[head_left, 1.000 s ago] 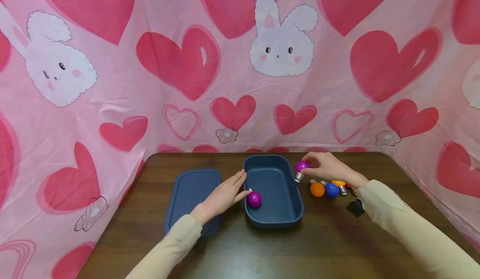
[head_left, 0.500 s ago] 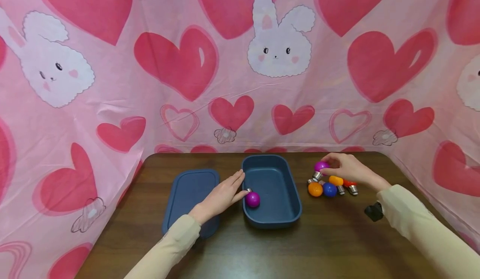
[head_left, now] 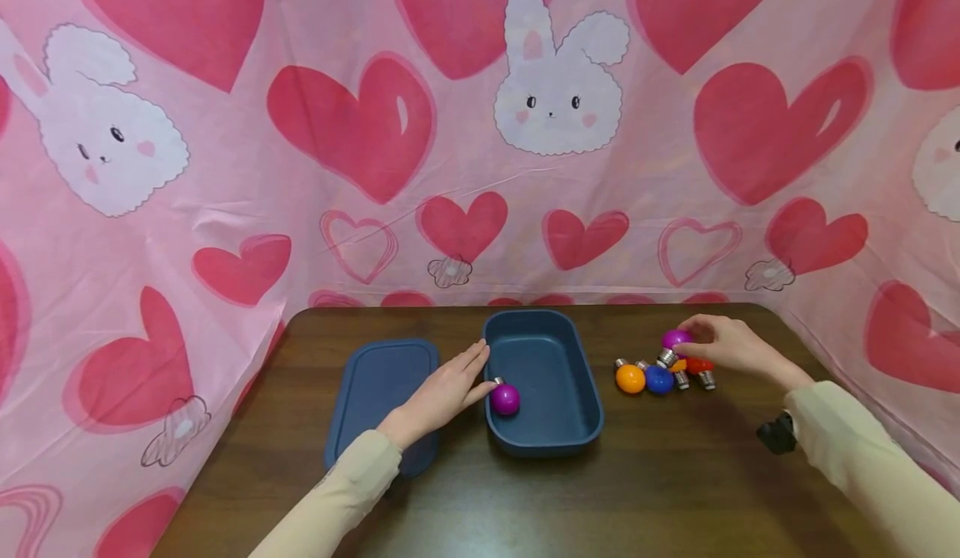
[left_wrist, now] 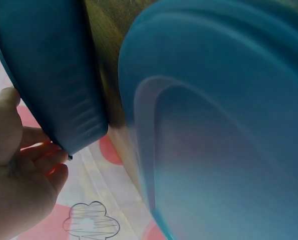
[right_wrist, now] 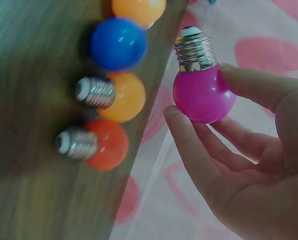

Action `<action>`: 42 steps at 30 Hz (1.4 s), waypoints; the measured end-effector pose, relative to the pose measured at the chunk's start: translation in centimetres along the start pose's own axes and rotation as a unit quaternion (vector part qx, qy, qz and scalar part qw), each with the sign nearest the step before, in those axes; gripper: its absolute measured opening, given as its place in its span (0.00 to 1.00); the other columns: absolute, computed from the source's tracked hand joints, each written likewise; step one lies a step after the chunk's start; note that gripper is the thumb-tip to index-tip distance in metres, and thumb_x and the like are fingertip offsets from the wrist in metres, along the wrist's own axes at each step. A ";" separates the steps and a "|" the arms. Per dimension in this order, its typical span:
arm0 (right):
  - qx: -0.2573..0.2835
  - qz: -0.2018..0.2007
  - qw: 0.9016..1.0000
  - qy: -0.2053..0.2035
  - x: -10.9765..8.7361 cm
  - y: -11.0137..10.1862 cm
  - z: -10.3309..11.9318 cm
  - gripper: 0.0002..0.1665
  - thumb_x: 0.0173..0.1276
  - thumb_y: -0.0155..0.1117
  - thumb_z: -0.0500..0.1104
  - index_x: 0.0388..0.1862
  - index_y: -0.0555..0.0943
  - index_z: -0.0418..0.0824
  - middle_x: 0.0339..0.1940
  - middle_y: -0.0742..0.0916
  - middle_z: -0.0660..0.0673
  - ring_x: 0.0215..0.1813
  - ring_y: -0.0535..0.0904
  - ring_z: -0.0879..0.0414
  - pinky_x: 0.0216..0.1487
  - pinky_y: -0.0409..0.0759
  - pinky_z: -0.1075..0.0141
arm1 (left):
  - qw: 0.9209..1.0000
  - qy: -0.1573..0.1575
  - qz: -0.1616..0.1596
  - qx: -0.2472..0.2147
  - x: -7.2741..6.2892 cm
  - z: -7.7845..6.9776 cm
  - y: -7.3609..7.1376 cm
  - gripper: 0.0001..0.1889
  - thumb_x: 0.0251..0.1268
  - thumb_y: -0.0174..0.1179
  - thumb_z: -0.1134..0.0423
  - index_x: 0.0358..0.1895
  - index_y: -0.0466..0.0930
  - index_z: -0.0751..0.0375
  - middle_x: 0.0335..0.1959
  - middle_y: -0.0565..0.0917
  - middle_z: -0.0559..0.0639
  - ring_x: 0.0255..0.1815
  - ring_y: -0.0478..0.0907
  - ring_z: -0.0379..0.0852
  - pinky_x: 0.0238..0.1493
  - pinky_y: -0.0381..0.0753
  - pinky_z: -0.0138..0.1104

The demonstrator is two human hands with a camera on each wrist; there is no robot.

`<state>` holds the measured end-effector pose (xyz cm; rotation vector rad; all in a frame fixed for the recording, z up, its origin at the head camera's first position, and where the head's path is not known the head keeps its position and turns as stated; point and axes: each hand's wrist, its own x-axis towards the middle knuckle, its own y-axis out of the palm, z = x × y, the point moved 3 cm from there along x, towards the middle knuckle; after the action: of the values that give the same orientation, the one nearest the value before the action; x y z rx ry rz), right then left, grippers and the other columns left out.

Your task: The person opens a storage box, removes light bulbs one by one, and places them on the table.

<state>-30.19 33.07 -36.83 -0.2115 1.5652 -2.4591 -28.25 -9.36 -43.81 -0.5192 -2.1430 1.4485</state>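
My right hand (head_left: 731, 346) pinches a purple light bulb (right_wrist: 204, 95) by its round globe between thumb and fingertips, with the metal screw base pointing away from the palm. In the head view, this bulb overlaps the back of a group of bulbs: orange (head_left: 630, 379), blue (head_left: 660, 380), another orange (right_wrist: 128, 97) and red (right_wrist: 111, 145). My left hand (head_left: 444, 387) rests at the left rim of a dark blue rectangular box (head_left: 545, 450), fingers extended along it and thumb apart. A second purple bulb (head_left: 506, 400) lies inside the box at its left wall.
A dark blue lid (head_left: 386, 379) lies flat on the wooden table (head_left: 525, 508), left of the box and partly under my left forearm. Behind the table hangs a pink cloth (head_left: 465, 166) with hearts and rabbits.
My right hand has carried the purple bulb rightward from beside the box to over the bulb group, uncovering bulbs that it hid. My left hand stays at the rim.
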 end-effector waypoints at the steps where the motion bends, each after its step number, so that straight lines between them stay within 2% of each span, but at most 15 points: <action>1: -0.003 -0.002 1.000 0.001 -0.1 0.0 -0.4 0.27 0.66 0.67 0.55 0.52 0.80 0.34 0.48 0.87 0.34 0.45 0.81 0.45 0.45 0.85 0.46 | 1.000 -0.001 0.000 0.000 0.0 0.0 0.0 0.35 0.74 0.53 0.46 0.75 0.60 0.64 0.77 0.63 0.61 0.77 0.64 0.57 0.72 0.71 0.49; 8: -0.009 -0.017 1.000 0.016 -1.2 -0.4 -2.6 0.26 0.66 0.68 0.54 0.51 0.81 0.33 0.45 0.88 0.35 0.44 0.82 0.45 0.46 0.84 0.46 | 1.000 0.004 -0.008 0.005 0.0 0.0 0.0 0.35 0.74 0.54 0.47 0.75 0.61 0.65 0.77 0.64 0.61 0.76 0.65 0.57 0.72 0.70 0.49; 15: -0.011 -0.017 0.999 0.044 -2.4 -0.7 -4.7 0.27 0.65 0.69 0.53 0.49 0.81 0.31 0.41 0.88 0.36 0.39 0.82 0.51 0.39 0.81 0.61 | 1.000 0.003 -0.006 -0.001 0.0 0.1 0.0 0.35 0.74 0.54 0.47 0.75 0.61 0.65 0.77 0.64 0.60 0.77 0.64 0.57 0.72 0.70 0.49; 19: -0.021 -0.019 0.998 0.049 -3.1 -0.7 -5.6 0.27 0.63 0.70 0.53 0.48 0.81 0.30 0.38 0.89 0.39 0.36 0.81 0.54 0.37 0.77 0.64 | 1.000 0.003 -0.003 -0.002 0.0 0.1 0.0 0.35 0.74 0.53 0.47 0.75 0.60 0.65 0.77 0.63 0.60 0.77 0.64 0.57 0.72 0.70 0.49; 25: -0.016 0.000 0.998 0.060 -4.0 0.0 -6.8 0.26 0.64 0.69 0.52 0.48 0.81 0.31 0.33 0.88 0.45 0.32 0.77 0.59 0.32 0.75 0.67 | 1.000 0.006 -0.006 0.001 0.0 0.0 -0.1 0.35 0.74 0.54 0.47 0.75 0.61 0.66 0.77 0.64 0.62 0.76 0.65 0.58 0.71 0.71 0.49; 32: 0.015 0.033 0.996 0.080 -4.4 0.5 -8.0 0.28 0.66 0.67 0.51 0.50 0.78 0.26 0.36 0.88 0.42 0.33 0.82 0.55 0.33 0.80 0.68 | 1.000 0.005 -0.003 -0.002 0.0 0.0 0.1 0.35 0.74 0.54 0.47 0.75 0.61 0.66 0.77 0.64 0.60 0.77 0.64 0.57 0.72 0.71 0.49; 37: 0.009 0.034 0.995 0.090 -4.6 0.9 -8.4 0.27 0.66 0.67 0.51 0.49 0.80 0.28 0.33 0.88 0.45 0.32 0.81 0.56 0.33 0.78 0.68 | 1.000 -0.003 0.004 -0.006 0.0 0.0 0.1 0.35 0.74 0.53 0.46 0.76 0.60 0.64 0.78 0.62 0.59 0.77 0.63 0.57 0.73 0.69 0.50; 42: 0.025 0.036 0.994 0.102 -4.5 1.2 -8.5 0.26 0.66 0.68 0.50 0.48 0.79 0.27 0.31 0.88 0.46 0.31 0.81 0.58 0.31 0.78 0.70 | 1.000 -0.002 0.002 -0.002 0.0 0.0 0.0 0.35 0.74 0.53 0.46 0.76 0.60 0.63 0.78 0.63 0.59 0.77 0.63 0.57 0.72 0.70 0.49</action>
<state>-27.74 41.20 -41.58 0.1056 1.5542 -2.5268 -28.21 -9.37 -43.83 -0.5230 -2.1506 1.4489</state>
